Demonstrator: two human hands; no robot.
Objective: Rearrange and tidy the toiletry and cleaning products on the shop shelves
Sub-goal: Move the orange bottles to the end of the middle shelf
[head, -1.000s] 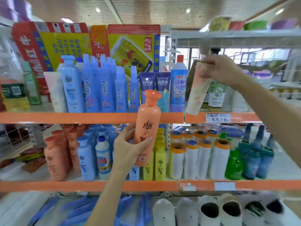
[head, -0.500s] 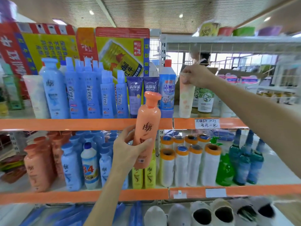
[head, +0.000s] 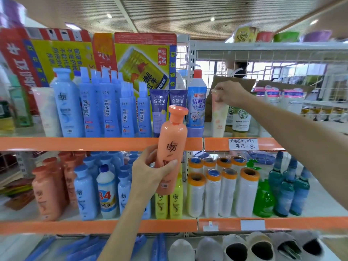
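Left hand [head: 148,172] – fingers [head: 170,163] wrapped round an upright orange bottle [head: 172,146], held before the upper shelf [head: 94,143] edge. Right hand [head: 230,93] pinches the top of a pale tube [head: 218,114] standing on that shelf – beside the toilet cleaner bottle [head: 196,102]

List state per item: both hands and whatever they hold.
Left hand: grip closed on orange bottle.
Orange bottle: held upright in front of the shelf edge, cap on.
Right hand: pinching top of pale tube.
Pale tube: upright, base at the upper shelf.
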